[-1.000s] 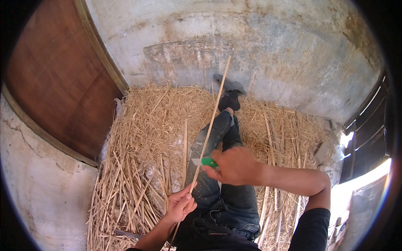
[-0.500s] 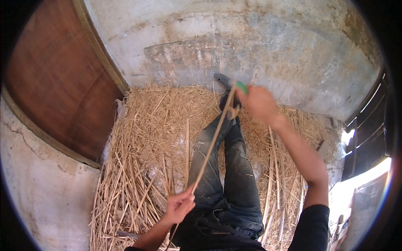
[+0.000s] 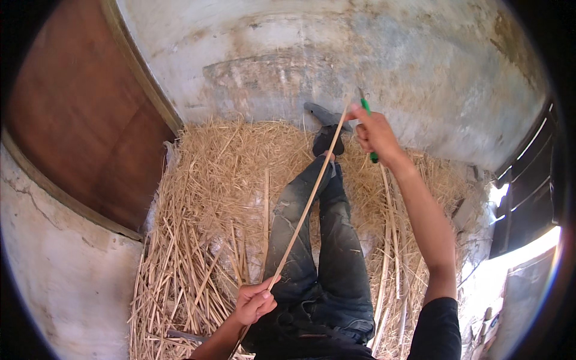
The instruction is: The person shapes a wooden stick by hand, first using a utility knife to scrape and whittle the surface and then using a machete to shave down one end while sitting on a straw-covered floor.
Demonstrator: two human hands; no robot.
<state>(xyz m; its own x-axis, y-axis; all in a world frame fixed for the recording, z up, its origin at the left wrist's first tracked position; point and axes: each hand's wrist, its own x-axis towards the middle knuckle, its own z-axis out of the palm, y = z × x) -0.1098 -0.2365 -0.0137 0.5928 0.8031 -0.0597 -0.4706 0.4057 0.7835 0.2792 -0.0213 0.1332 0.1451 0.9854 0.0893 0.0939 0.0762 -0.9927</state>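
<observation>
A long, thin pale bamboo strip [image 3: 309, 204] runs diagonally over my outstretched legs [image 3: 336, 252], which are in dark, dusty jeans. My left hand [image 3: 255, 303] is closed round the strip's lower part. My right hand [image 3: 375, 133] is raised near the strip's upper end, closed on a green-handled knife [image 3: 366, 105] whose thin blade points up. An index finger of that hand is at or very near the strip; whether it touches is unclear. My crossed feet, in dark socks and a grey slipper [image 3: 321, 113], rest against the wall.
Straw shavings [image 3: 228, 156] and loose split strips [image 3: 168, 288] cover the floor around me. A stained plaster wall [image 3: 420, 72] stands ahead, a brown wooden panel [image 3: 78, 108] in a frame at left. At right are dark slats [image 3: 522, 186] with bright gaps and a grey block [image 3: 462, 216].
My right hand with the knife has moved far up the strip from near my knee to its upper end, and the knife has turned upright. My left hand has shifted slightly down.
</observation>
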